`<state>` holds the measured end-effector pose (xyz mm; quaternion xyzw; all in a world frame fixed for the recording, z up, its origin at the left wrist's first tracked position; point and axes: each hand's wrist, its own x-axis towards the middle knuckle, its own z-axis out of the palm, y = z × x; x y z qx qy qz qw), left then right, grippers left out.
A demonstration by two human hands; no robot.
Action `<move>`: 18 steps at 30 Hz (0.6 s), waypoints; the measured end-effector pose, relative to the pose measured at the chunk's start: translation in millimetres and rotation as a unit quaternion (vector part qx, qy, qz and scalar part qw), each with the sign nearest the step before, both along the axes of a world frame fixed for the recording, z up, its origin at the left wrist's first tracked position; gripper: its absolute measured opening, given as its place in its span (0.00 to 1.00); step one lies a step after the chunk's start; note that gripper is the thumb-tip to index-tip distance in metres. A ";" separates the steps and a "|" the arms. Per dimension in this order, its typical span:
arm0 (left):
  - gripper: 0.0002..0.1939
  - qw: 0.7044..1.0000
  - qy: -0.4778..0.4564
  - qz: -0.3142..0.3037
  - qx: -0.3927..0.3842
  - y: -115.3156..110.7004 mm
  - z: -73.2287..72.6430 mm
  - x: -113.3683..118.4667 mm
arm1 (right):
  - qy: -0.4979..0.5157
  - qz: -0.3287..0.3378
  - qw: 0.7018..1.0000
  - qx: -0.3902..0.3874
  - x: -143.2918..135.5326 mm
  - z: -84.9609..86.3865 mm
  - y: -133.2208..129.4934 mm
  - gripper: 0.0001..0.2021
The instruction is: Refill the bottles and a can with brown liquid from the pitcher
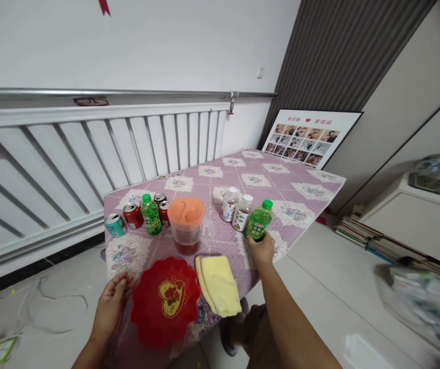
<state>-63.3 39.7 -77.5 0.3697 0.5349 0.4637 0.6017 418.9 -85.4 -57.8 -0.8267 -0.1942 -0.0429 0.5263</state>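
Note:
My right hand [262,248] is wrapped round the lower part of a green bottle [258,222], which stands at the right end of a row with two white-capped bottles [229,206] [242,214]. Beside the left rim of a red scalloped plate [148,318], my left hand [117,294] rests near the table edge, fingers loosely curled, holding nothing I can see. An orange-lidded clear pitcher [187,233] with reddish-brown liquid stands in the middle. A folded yellow cloth [220,284] lies right of the plate.
Left of the pitcher stand another green bottle [151,215], a teal can [116,225], a red can [132,216] and two more cans. A patterned pink cloth covers the table [235,177]. Behind it are a radiator [158,143] and a photo board [308,136].

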 end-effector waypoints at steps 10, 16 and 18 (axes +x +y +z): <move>0.21 1.000 0.011 0.003 0.005 -1.3 -0.9 -1.0 | 0.063 -0.079 0.995 -0.023 0.4 -7.8 7.6 0.34; 0.20 1.000 0.022 -0.002 0.001 1.3 -7.2 -3.8 | 0.056 -0.066 0.996 -0.020 -0.7 -3.3 8.7 0.36; 0.19 1.000 0.024 -0.003 0.001 1.8 -8.4 -4.3 | 0.048 -0.056 0.997 -0.012 -0.8 -2.6 8.0 0.35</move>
